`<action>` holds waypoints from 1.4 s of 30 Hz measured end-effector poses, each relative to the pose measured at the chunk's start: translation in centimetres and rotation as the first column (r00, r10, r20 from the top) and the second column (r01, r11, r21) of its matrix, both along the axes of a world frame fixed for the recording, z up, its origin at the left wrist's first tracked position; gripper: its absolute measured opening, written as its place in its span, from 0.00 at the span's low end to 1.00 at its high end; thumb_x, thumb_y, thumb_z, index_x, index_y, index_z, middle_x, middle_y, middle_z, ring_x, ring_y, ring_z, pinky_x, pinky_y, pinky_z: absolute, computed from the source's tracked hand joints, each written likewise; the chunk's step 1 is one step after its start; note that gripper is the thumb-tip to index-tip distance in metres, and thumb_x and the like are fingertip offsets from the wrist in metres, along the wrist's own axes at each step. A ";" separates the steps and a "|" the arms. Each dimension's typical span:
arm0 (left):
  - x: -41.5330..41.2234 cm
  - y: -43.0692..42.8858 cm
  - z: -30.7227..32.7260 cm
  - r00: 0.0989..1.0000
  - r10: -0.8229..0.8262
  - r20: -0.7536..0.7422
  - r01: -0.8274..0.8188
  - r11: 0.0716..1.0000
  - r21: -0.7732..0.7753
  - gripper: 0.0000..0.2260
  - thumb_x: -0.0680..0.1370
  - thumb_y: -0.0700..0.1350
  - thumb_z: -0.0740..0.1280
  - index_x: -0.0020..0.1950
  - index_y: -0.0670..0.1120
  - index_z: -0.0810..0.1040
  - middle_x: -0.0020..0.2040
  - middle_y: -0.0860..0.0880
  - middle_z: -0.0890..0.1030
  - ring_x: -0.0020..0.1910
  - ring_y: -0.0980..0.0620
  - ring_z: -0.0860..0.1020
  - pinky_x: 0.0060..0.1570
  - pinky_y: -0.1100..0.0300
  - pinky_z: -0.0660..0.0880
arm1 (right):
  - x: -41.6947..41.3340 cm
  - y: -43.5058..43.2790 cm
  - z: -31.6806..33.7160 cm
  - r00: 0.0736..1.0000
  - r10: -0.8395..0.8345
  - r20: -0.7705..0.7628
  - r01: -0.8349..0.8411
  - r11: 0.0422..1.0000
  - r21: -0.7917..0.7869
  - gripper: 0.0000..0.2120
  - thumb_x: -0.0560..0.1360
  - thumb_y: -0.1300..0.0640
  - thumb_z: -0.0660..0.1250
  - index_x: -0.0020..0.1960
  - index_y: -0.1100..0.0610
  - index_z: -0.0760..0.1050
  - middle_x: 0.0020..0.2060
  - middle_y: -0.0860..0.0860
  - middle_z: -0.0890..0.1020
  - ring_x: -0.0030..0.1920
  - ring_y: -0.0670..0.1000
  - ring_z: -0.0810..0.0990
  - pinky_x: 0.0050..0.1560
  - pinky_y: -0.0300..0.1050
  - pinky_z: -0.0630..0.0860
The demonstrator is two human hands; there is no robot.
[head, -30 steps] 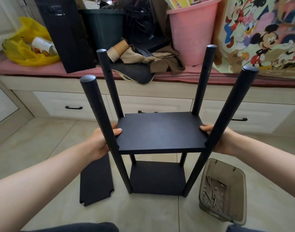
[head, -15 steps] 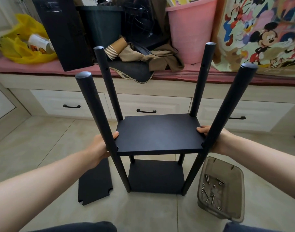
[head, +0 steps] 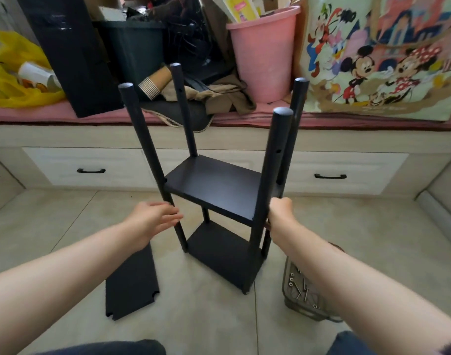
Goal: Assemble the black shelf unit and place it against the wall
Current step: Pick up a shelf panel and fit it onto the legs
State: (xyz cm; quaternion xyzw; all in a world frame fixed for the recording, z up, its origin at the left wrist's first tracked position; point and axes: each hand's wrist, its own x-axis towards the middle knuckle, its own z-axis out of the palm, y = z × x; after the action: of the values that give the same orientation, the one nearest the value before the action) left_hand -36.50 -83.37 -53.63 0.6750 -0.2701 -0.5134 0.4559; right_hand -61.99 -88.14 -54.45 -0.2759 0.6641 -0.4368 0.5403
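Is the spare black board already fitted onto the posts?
No, the spare black board lies flat on the floor left of the shelf unit.

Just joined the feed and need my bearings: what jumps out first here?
The half-built black shelf unit stands mid-floor, two boards fitted on four poles, left hand open at its front-left pole, right hand at the front-right one. A loose black board lies on the floor to its left, a tray of screws to its right. Behind, a pink bucket sits on the bench.
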 end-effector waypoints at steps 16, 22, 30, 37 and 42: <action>-11.3 1.4 -2.9 0.819 0.010 -0.573 -0.091 0.989 -0.113 0.19 0.80 0.38 0.68 0.70 0.40 0.72 0.62 0.39 0.81 0.58 0.41 0.83 0.49 0.51 0.83 | -1.1 4.2 -3.1 0.890 0.056 0.452 0.009 0.990 -0.142 0.14 0.78 0.67 0.65 0.63 0.63 0.74 0.57 0.62 0.82 0.54 0.61 0.84 0.52 0.53 0.83; -11.1 1.4 -3.3 0.850 -0.028 -0.527 -0.055 0.989 -0.140 0.18 0.80 0.38 0.68 0.70 0.41 0.72 0.63 0.40 0.81 0.59 0.41 0.82 0.50 0.49 0.83 | -2.1 4.4 -3.3 0.862 0.134 0.489 -0.067 0.986 -0.153 0.13 0.78 0.67 0.64 0.63 0.63 0.74 0.55 0.62 0.83 0.53 0.61 0.85 0.56 0.58 0.81; -11.3 1.4 -3.9 0.875 0.028 -0.483 -0.086 0.991 -0.098 0.15 0.79 0.38 0.69 0.65 0.41 0.74 0.58 0.41 0.83 0.54 0.42 0.84 0.45 0.51 0.84 | -2.2 4.3 -3.7 0.852 0.107 0.512 -0.069 0.993 -0.092 0.11 0.78 0.67 0.65 0.60 0.62 0.73 0.54 0.62 0.83 0.50 0.61 0.85 0.52 0.58 0.83; -11.3 1.4 -4.2 0.871 0.027 -0.491 -0.074 0.994 -0.076 0.16 0.79 0.37 0.69 0.66 0.41 0.74 0.59 0.40 0.82 0.56 0.41 0.84 0.46 0.50 0.84 | -2.1 4.2 -4.3 0.848 0.096 0.521 -0.066 0.995 -0.077 0.13 0.78 0.67 0.66 0.62 0.61 0.73 0.55 0.62 0.83 0.51 0.62 0.85 0.51 0.58 0.83; -11.2 1.6 -4.5 0.872 0.005 -0.489 -0.057 0.994 -0.092 0.15 0.80 0.38 0.68 0.66 0.42 0.73 0.61 0.40 0.82 0.57 0.41 0.83 0.48 0.50 0.83 | -2.0 4.3 -5.0 0.852 0.093 0.516 -0.060 0.995 -0.080 0.13 0.78 0.67 0.66 0.62 0.61 0.73 0.55 0.62 0.83 0.52 0.61 0.85 0.51 0.57 0.83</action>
State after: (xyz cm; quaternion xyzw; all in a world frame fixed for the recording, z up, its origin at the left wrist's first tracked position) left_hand -47.74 -81.79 -58.14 0.5034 -0.1616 -0.6451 0.5516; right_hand -64.00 -83.86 -59.43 -0.1904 0.4689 -0.4932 0.7076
